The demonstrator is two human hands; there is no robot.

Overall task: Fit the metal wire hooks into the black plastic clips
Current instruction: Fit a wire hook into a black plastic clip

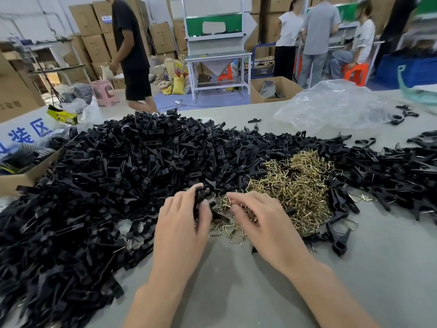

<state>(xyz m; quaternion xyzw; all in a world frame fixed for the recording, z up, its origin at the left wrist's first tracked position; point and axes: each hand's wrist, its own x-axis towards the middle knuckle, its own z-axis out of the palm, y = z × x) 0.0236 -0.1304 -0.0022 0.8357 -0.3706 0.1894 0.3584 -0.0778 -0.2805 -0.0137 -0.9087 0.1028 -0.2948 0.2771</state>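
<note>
A huge heap of black plastic clips (113, 176) covers the left and middle of the grey table (236, 292). A mound of brass-coloured wire hooks (295, 183) lies right of centre, thinning out toward me. My left hand (182, 223) grips one black clip (199, 197) between thumb and fingers, held upright at the edge of the heap. My right hand (262, 221) reaches into the loose wire hooks (227, 204) beside it, fingers curled down among them; whether it pinches a hook is hidden by the fingers.
Assembled clips with hooks (338, 230) lie to the right. A crumpled clear plastic bag (331, 105) sits at the far right, a cardboard box (26, 171) at the left edge. Several people stand among stacked cartons (92, 31) and workbenches behind the table.
</note>
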